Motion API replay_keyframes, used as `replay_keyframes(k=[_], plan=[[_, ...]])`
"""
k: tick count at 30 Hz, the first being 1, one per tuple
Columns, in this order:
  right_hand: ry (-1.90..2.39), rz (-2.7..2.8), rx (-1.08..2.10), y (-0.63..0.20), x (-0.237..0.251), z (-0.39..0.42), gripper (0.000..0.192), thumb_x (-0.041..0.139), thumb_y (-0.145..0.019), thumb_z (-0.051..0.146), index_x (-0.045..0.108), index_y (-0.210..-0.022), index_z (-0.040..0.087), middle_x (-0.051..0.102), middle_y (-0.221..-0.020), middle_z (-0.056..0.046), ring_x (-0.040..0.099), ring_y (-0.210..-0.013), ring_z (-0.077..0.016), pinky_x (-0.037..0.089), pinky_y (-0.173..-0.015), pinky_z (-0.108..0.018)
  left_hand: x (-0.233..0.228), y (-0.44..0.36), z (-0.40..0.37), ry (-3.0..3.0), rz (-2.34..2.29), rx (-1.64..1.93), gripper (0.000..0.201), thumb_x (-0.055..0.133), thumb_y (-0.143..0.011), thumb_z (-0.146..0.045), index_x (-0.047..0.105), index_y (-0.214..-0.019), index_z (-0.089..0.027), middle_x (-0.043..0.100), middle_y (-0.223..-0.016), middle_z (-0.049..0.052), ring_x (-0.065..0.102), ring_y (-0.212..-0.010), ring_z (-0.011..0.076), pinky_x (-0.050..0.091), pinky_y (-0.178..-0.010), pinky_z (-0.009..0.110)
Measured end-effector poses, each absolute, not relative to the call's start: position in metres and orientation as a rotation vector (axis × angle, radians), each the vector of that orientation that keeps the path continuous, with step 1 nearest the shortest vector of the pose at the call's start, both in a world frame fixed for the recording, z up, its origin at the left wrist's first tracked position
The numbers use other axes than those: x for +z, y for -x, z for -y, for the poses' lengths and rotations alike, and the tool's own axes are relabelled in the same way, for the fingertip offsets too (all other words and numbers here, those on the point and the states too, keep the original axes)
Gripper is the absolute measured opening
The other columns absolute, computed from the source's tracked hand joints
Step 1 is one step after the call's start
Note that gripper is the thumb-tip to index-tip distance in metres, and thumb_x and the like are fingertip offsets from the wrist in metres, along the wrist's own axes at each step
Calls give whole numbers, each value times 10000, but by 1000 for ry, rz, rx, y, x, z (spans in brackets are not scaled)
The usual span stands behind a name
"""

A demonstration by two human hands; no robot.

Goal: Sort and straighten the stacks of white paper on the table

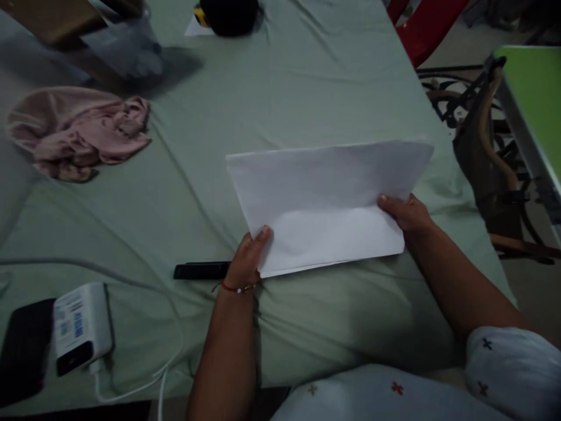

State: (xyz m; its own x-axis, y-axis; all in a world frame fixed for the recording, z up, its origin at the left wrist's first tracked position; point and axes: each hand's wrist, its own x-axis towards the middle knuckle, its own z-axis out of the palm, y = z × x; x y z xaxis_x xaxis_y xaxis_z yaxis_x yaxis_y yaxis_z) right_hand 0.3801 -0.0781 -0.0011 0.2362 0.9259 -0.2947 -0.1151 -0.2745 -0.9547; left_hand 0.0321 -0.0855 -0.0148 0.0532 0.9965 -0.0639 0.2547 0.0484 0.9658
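Pinching paper (328, 187) at opposite sides, probably for steadiness, your left hand (248, 257) and right hand (409, 216) held it near the table's front edge (307, 351)

Place looking like home, furniture and personal clutter pointing that way; exact room not showing clearly. Wrinkled green cloth (315, 82) draping broad surface, spreading beneath and around left fingers (263, 235) and right fingers (386, 202). Crumpled pink fabric (72, 131) lying beyond left fingers, off to left. White charger-like device (85, 324) resting left of left fingers, nearer body, white cable (98, 386) trailing from it. Red chair (432, 32) showing beyond right fingers; curved wooden piece (484, 126), perhaps chair arm, and bright green tabletop (537, 99) showing farther right.
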Motion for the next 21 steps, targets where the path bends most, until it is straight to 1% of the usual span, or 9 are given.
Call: replay_keyframes(k=[2,4,7,10,12,14,16,18,21], plan=[[1458,811,1245,-380,1,77,517,925,-567,540,690,-935,263,750,-884,-25,670,-709,-185,597,-635,-327,-16,-34,85,-1276,-1397,1031,545,700,-837,-656,765,-1044,-156,774,-981,137,725,-1076,306,587,-970,453],[1431,843,1244,-383,2,76,555,950,-537,512,689,-964,271,761,-944,-29,690,-774,-194,614,-700,-339,-16,-37,86,-1177,-1404,1101,499,721,-840,-619,758,-988,-144,774,-946,119,726,-1037,279,590,-966,423],[1371,885,1203,-393,6,75,646,987,-476,455,692,-1025,285,768,-1056,-26,716,-961,-217,613,-874,-366,-16,-36,92,-1202,-1397,1203,421,816,-776,-539,743,-921,-150,754,-856,82,724,-981,245,590,-964,380],[1297,969,1188,-404,9,76,681,979,-487,505,694,-1070,299,762,-1135,-26,710,-1088,-244,586,-979,-412,-16,-29,96,-1294,-1350,1249,503,899,-672,-487,731,-1021,-167,745,-881,65,720,-989,239,591,-976,389],[1259,1032,1192,-409,9,76,672,953,-504,584,700,-1059,303,763,-1137,-29,715,-1085,-260,580,-994,-444,-17,-25,96,-1329,-1321,1215,594,934,-603,-482,721,-1063,-172,745,-898,67,718,-963,238,601,-953,397],[1264,1075,1170,-411,6,76,649,938,-520,614,711,-1036,294,771,-1075,-25,727,-1033,-258,582,-982,-454,-20,-22,94,-1323,-1290,1164,620,934,-586,-509,719,-1062,-174,743,-879,71,716,-918,235,612,-910,394],[1295,1095,1155,-411,3,77,594,933,-561,590,721,-1021,280,772,-1015,-25,730,-999,-252,583,-969,-453,-24,-21,93,-1284,-1277,1165,630,922,-588,-537,721,-1069,-182,744,-878,72,716,-902,236,615,-889,395],[1294,1087,1161,-410,1,79,568,932,-583,569,721,-1026,284,771,-1013,-30,727,-1005,-255,587,-961,-460,-28,-19,93,-1264,-1280,1186,631,918,-586,-546,728,-1074,-196,751,-907,75,717,-904,245,616,-892,419],[1311,1113,1182,-409,-3,81,575,956,-552,532,719,-1015,286,764,-1002,-35,720,-1009,-275,609,-925,-474,-34,-18,94,-1314,-1314,1127,574,923,-599,-497,740,-1058,-206,762,-944,84,718,-942,272,609,-936,480]])
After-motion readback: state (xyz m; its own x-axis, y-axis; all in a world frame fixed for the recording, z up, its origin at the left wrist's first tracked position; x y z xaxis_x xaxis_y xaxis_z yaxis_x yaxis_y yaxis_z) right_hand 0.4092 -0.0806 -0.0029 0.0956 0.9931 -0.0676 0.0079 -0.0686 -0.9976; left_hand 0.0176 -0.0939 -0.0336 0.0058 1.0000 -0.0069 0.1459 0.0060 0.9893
